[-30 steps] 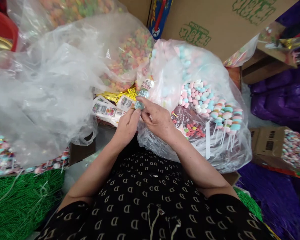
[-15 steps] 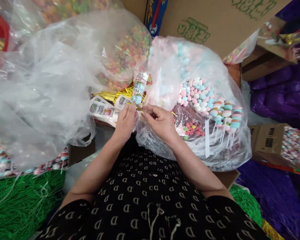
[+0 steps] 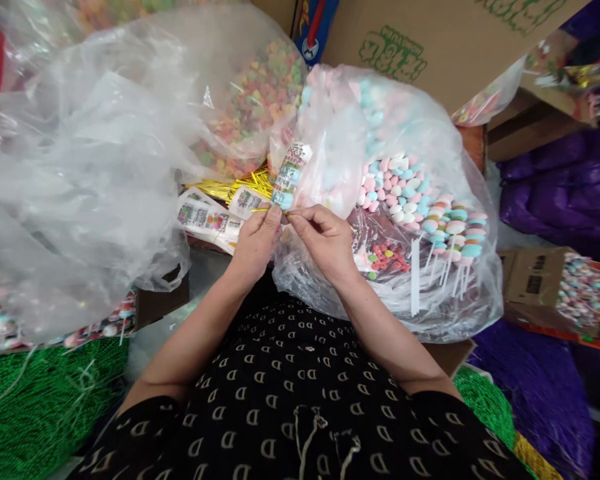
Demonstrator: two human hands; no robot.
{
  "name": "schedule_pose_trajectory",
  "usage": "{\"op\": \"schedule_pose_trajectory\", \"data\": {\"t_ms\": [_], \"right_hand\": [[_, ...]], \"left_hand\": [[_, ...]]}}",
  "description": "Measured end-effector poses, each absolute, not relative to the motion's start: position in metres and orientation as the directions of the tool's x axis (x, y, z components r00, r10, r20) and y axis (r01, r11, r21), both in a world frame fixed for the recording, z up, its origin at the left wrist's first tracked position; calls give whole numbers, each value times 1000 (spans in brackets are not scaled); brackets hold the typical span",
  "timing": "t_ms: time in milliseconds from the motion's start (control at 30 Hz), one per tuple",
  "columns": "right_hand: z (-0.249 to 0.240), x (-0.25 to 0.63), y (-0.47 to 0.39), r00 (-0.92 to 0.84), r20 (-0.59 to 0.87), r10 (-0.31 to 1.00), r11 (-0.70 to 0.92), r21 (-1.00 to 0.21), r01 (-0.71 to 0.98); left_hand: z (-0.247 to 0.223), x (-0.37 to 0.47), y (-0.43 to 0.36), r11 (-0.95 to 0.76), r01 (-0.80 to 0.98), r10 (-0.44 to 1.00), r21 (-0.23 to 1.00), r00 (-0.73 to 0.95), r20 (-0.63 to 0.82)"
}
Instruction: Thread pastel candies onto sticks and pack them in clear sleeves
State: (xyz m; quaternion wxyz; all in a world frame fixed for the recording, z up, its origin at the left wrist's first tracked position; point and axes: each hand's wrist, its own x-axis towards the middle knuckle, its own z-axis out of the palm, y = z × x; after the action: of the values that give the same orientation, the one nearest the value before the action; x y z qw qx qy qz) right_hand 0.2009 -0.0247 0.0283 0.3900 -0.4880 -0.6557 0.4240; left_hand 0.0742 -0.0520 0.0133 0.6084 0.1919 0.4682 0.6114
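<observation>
My left hand (image 3: 258,245) is closed on the gathered lower end of a small clear candy bag (image 3: 291,177) with a printed label and blue and white candies inside. A thin gold twist tie (image 3: 260,210) crosses at my left thumb. My right hand (image 3: 324,240) pinches the tie's other end beside the bag's neck, thumb and forefinger together. Behind my left hand lie flat printed bags (image 3: 205,217) and a bundle of gold ties (image 3: 253,185).
Large clear bags of gummy candy (image 3: 260,100) and of pink, blue and white candies (image 3: 397,190) stand ahead. Candy skewers (image 3: 453,230) lie at right, near a white stick (image 3: 415,277). Cardboard boxes (image 3: 535,277), green strands (image 3: 45,400) and purple strands (image 3: 540,393) surround the workplace.
The small bag has tilted a little to the right. The gold tie has shifted at the neck, its free end now pointing left past my left thumb. My right fingers have closed in beside it.
</observation>
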Motion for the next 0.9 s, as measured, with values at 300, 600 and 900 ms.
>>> {"op": "schedule_pose_trajectory", "data": {"t_ms": [300,600,900], "right_hand": [[22,206,-19,-252,-174,952,-145,-981,128],[36,233,-4,-667,-152,730,-129,-988,83],[17,224,-3,-399,2,917,58,-990,128]], "left_hand": [[18,71,-58,324,-653,934,684,108,-340],[29,56,-65,571,-578,799,584,556,-231],[35,64,-60,545,-614,838,570,394,-377]]}}
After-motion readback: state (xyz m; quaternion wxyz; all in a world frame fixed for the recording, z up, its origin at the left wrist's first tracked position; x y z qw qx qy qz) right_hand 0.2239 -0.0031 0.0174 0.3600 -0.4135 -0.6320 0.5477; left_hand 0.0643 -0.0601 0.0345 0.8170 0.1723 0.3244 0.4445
